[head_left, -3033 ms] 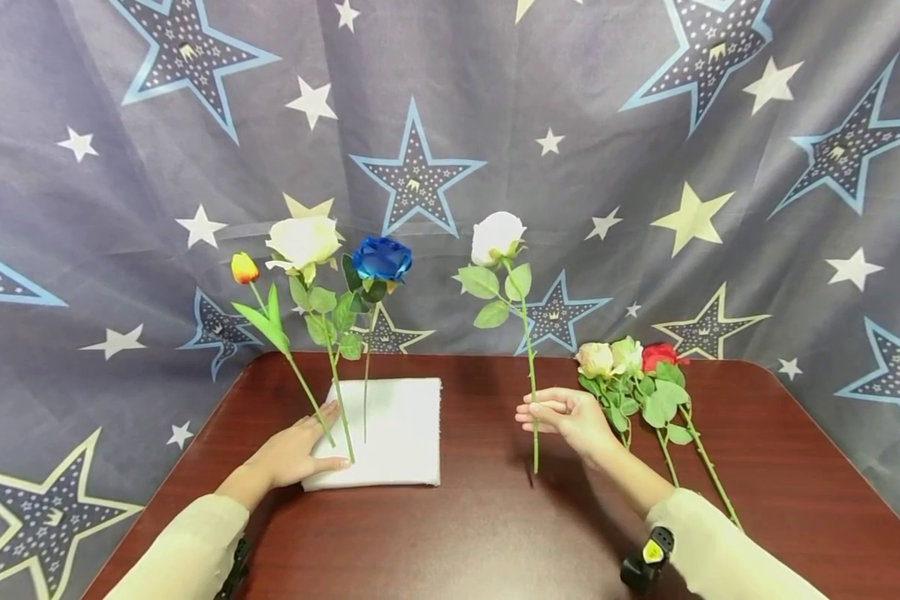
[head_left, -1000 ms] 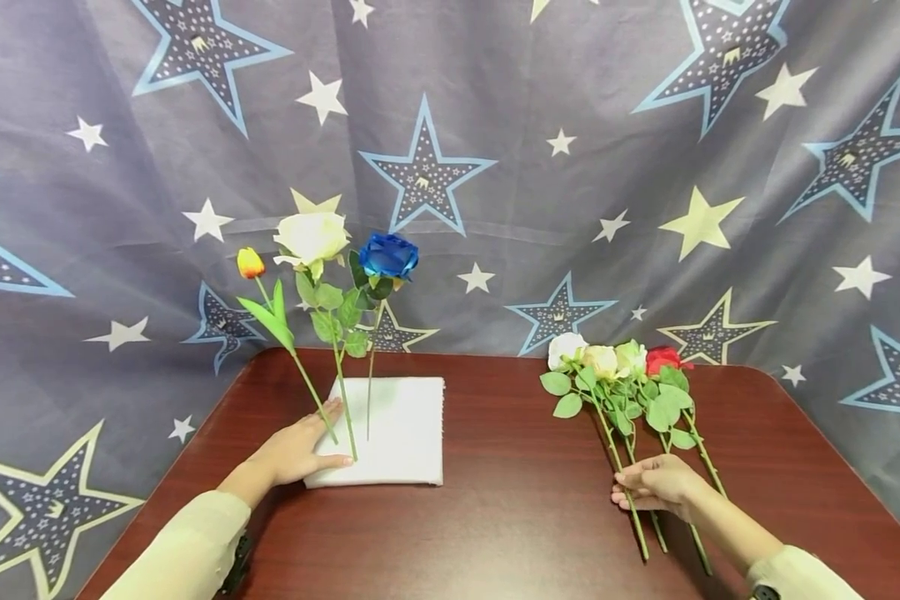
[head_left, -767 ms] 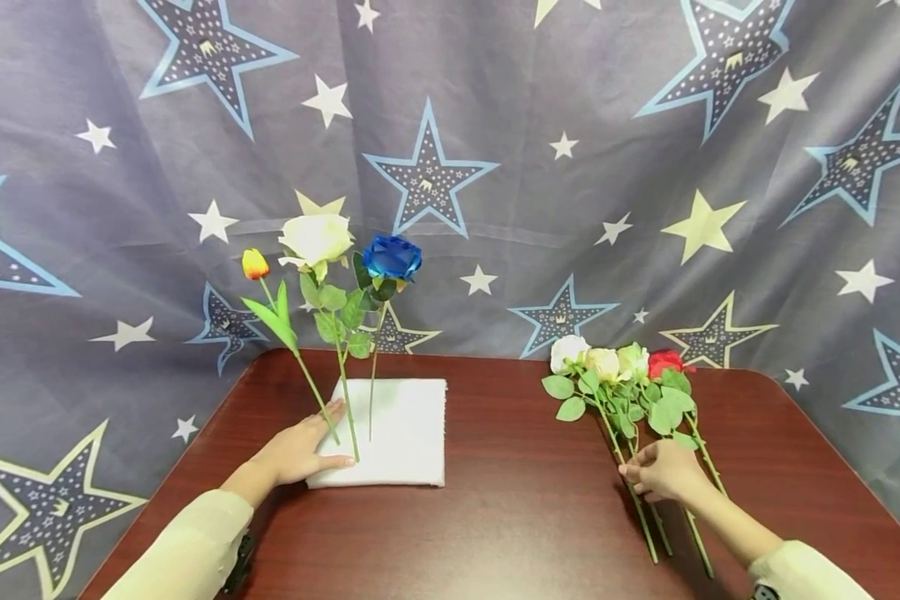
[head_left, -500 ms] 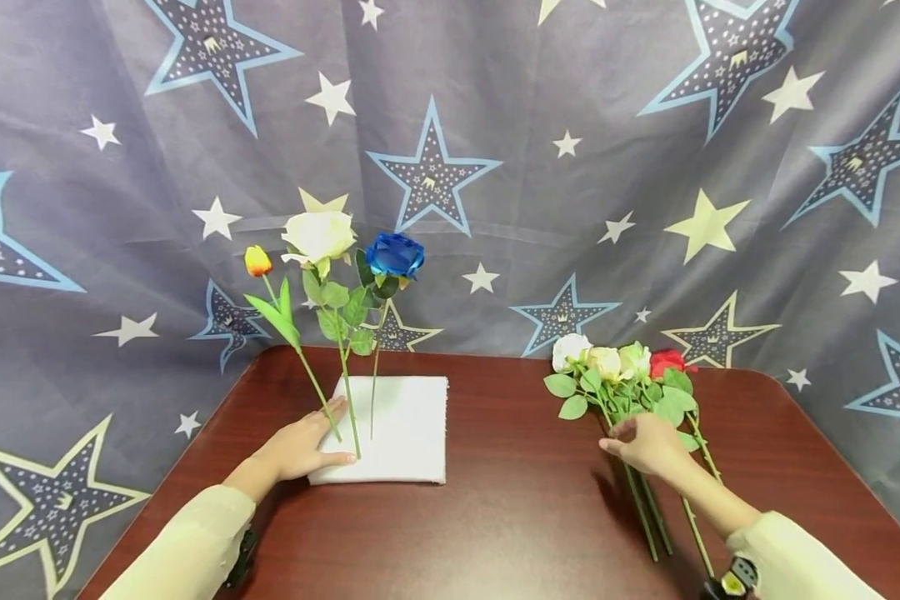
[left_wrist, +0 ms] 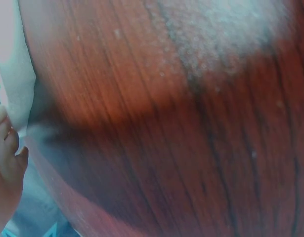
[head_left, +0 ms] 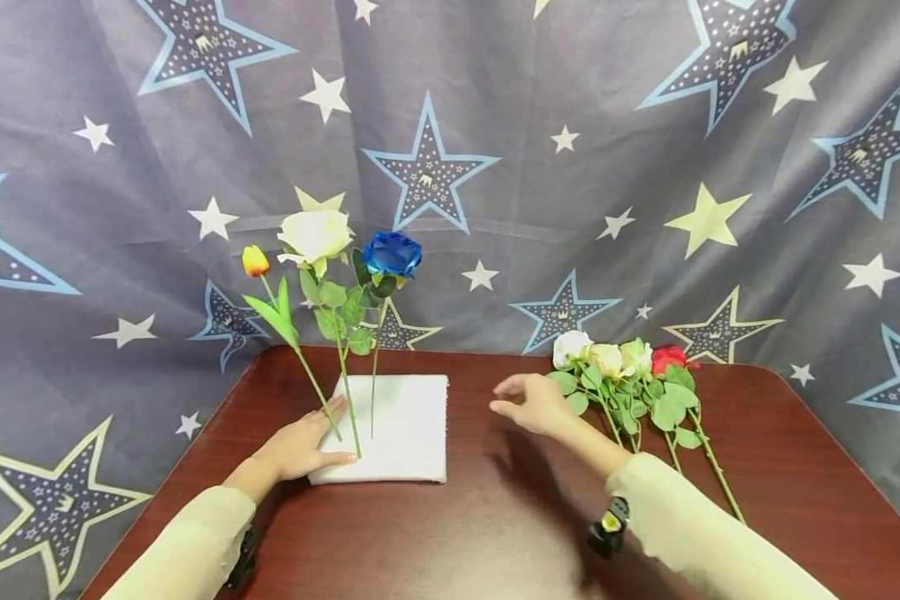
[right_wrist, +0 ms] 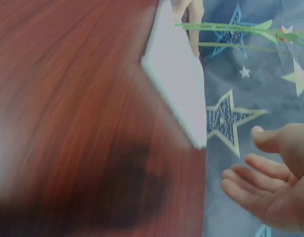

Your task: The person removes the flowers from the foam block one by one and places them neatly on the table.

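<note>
My left hand (head_left: 292, 448) rests with spread fingers on the left edge of a white, cloth-like block (head_left: 412, 429). Three artificial flowers stand upright in the block: an orange-yellow tulip (head_left: 255, 261), a cream-white rose (head_left: 317, 235) and a blue rose (head_left: 392, 254). My right hand (head_left: 536, 406) is raised above the table between the block and the lying roses, its fingers loosely bent around nothing. In the right wrist view the same right hand (right_wrist: 275, 182) holds nothing. The left wrist view catches just part of the left hand (left_wrist: 8, 163) at its edge.
To the right lie a white rose (head_left: 572, 348), a yellowish rose (head_left: 606, 360), a pale green rose (head_left: 636, 358) and a red rose (head_left: 669, 359), side by side on the brown table (head_left: 435, 542). A grey star-patterned curtain (head_left: 495, 100) hangs behind the table.
The right hand lowered the white rose beside the other roses and let go of it. It has since risen and moved left towards the block. The left hand has stayed on the block.
</note>
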The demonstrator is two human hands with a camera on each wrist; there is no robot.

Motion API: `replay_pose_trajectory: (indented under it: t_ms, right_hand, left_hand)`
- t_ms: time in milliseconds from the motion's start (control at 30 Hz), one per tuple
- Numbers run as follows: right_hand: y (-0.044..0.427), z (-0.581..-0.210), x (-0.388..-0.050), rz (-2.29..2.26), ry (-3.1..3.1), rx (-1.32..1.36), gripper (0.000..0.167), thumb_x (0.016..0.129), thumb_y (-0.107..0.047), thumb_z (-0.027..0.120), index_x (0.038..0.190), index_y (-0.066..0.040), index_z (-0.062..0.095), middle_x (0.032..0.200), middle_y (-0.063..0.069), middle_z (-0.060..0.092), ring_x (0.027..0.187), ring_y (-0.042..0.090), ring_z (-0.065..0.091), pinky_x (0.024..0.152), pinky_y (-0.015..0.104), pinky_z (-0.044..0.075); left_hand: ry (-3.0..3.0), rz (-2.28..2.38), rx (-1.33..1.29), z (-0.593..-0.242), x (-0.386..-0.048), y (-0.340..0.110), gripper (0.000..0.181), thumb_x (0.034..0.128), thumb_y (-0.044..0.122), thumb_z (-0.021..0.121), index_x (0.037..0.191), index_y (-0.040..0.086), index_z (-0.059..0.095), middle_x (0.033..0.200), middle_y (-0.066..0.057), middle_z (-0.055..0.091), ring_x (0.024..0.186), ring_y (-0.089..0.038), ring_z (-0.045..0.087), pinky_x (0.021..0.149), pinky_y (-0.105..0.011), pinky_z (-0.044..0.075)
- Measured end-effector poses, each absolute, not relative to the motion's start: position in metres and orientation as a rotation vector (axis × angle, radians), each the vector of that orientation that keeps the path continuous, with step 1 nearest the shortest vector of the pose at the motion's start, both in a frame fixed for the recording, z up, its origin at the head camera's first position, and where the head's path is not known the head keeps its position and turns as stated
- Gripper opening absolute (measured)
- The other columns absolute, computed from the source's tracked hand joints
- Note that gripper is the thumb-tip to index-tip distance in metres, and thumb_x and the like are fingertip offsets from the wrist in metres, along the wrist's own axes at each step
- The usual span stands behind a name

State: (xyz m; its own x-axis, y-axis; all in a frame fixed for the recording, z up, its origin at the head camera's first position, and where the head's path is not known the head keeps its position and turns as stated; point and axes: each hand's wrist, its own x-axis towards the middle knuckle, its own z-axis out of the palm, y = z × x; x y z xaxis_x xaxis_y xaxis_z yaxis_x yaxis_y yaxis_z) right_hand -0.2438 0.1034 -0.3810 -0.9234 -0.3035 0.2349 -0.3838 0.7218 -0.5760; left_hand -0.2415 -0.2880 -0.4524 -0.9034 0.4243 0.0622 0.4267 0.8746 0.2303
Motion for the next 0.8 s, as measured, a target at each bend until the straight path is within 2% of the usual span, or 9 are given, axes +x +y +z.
replay_pose_trajectory:
  t_ms: [300, 467, 600, 800]
  right_hand:
    - [0.035, -0.381, -0.259, 1.384, -2.61, 0.639, 0.019, 0.085, -0.017, 0.071, 0.101, -0.007, 0.074, 0.095, 0.01, 0.077, 0.085, 0.021, 0.074, 0.075, 0.026, 0.058]
    - [0.004, -0.383, -0.265, 1.586, -2.53, 0.618, 0.02, 0.087, -0.016, 0.07, 0.104, -0.007, 0.073, 0.098, 0.011, 0.076, 0.087, 0.022, 0.072, 0.072, 0.021, 0.056]
    - [-0.018, -0.387, -0.269, 1.782, -2.461, 0.592, 0.024, 0.088, -0.016, 0.068, 0.11, -0.007, 0.072, 0.105, 0.013, 0.074, 0.093, 0.025, 0.071, 0.076, 0.023, 0.056]
    - [-0.047, -0.399, -0.271, 2.063, -2.368, 0.641, 0.036, 0.091, -0.012, 0.065, 0.126, -0.003, 0.063, 0.122, 0.017, 0.067, 0.112, 0.031, 0.066, 0.092, 0.032, 0.056]
  left_hand:
    - [-3.029, -0.371, -0.693, -0.453, -0.242, -0.288, 0.098, 0.0804, 0.064, 0.061, 0.148, 0.0, 0.032, 0.156, -0.02, 0.031, 0.141, -0.041, 0.036, 0.112, -0.055, 0.035]
    - [-3.027, -0.352, -0.689, -0.449, -0.242, -0.289, 0.098, 0.0802, 0.064, 0.062, 0.148, 0.0, 0.034, 0.156, -0.021, 0.031, 0.14, -0.042, 0.037, 0.111, -0.055, 0.035]
    - [-3.045, -0.363, -0.662, -0.447, -0.243, -0.288, 0.099, 0.0798, 0.066, 0.061, 0.149, 0.001, 0.032, 0.156, -0.019, 0.03, 0.14, -0.042, 0.037, 0.111, -0.055, 0.036]
    - [-3.074, -0.372, -0.646, -0.447, -0.242, -0.286, 0.099, 0.0799, 0.066, 0.061, 0.148, 0.001, 0.033, 0.156, -0.02, 0.03, 0.138, -0.044, 0.038, 0.109, -0.057, 0.037]
